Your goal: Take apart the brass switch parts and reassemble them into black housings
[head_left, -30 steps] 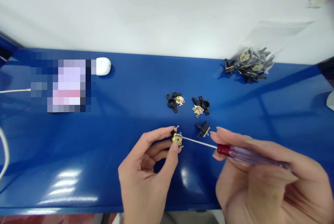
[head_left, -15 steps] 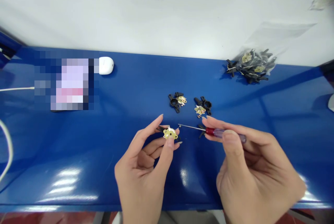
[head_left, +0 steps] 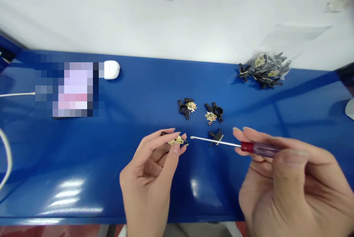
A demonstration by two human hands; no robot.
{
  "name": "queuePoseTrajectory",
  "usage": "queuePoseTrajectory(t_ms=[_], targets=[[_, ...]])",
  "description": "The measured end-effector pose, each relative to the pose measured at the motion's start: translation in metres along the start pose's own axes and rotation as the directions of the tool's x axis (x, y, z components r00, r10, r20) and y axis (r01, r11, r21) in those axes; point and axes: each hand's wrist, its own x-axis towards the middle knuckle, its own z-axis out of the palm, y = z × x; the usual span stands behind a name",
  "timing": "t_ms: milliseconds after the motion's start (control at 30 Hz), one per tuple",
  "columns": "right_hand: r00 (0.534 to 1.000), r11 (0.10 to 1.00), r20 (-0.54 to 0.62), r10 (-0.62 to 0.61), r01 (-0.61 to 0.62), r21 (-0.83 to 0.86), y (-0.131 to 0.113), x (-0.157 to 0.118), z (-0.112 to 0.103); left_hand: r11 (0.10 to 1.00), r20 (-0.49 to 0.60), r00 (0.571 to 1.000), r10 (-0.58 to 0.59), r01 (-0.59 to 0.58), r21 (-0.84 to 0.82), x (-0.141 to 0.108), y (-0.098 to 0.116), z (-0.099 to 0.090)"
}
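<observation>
My left hand [head_left: 152, 170] is closed on a gold-coloured metal plate [head_left: 176, 140], with a dark part partly hidden behind the fingers. My right hand [head_left: 287, 178] grips a screwdriver [head_left: 260, 149] with a red and clear purple handle. Its shaft points left, and the tip, with something small and pale at it, is a little right of the metal plate, apart from it. Under the shaft, on the blue table [head_left: 132, 100], lies a black part [head_left: 216, 136]. Two black parts [head_left: 183, 108] [head_left: 218, 111] with gold plates and small screws lie beyond the hands.
A clear bag [head_left: 272, 69] of black and gold parts rests by the white wall at the back right. At the left are a blurred-out phone-like object [head_left: 77, 82], a white case [head_left: 111, 70] and a white cable [head_left: 8, 156].
My right hand has moved right and nearer the camera with the screwdriver. The fingers of my left hand have closed further over the metal plate, and the black part on the table shows more fully.
</observation>
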Motion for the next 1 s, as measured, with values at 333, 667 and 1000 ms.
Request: queuePoseTrajectory(t_ms=[333, 667, 1000], targets=[[0.993, 0.989, 0.082, 0.084, -0.093, 0.117, 0.007, 0.010, -0.006, 0.997, 0.149, 0.989, 0.017, -0.028, 0.072, 0.000, 0.003, 0.001], [0.993, 0.970, 0.084, 0.083, -0.100, 0.224, 0.006, 0.012, -0.009, 0.999, 0.135, 0.991, -0.007, 0.001, 0.044, 0.001, 0.002, -0.001], [0.990, 0.967, 0.074, 0.121, -0.134, 0.216, 0.012, 0.007, -0.013, 0.916, 0.163, 0.957, -0.240, 0.279, -0.289, 0.004, 0.008, -0.010]])
